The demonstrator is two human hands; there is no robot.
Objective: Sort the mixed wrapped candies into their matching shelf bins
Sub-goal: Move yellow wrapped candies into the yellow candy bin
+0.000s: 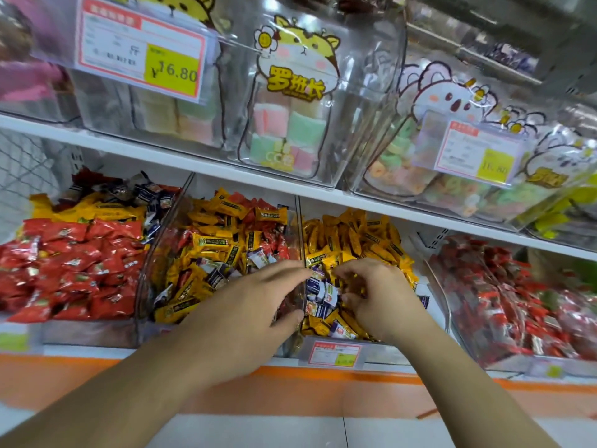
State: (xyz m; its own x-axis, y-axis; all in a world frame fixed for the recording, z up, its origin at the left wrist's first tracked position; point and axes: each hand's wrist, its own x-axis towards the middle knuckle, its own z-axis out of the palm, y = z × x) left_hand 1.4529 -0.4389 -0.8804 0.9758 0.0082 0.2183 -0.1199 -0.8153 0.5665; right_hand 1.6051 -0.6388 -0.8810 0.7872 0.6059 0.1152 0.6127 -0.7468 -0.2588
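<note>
Both forearms reach in over the orange shelf edge [323, 379]. Left hand [255, 305]: fingers straight and spread, holding nothing, lying over the clear divider [302, 240] between the two middle bins. Right hand [374, 295]: fingers curled down into the yellow-candy bin [352, 240]; can't tell if it actually grips a piece. Between the hands, a cluster of blue-and-white wrapped candies [319, 295] sits on top of the yellow ones, near the bin front. Price tag [334, 354] clipped just below. Left of that, mixed bin [223, 247]: yellow, red and blue wrappers together. Far left, red candies [74, 270]; far right, more red ones [517, 305]. Upper shelf: clear bins of pastel sweets [287, 130], tag reading 16.80 [142, 50].
</note>
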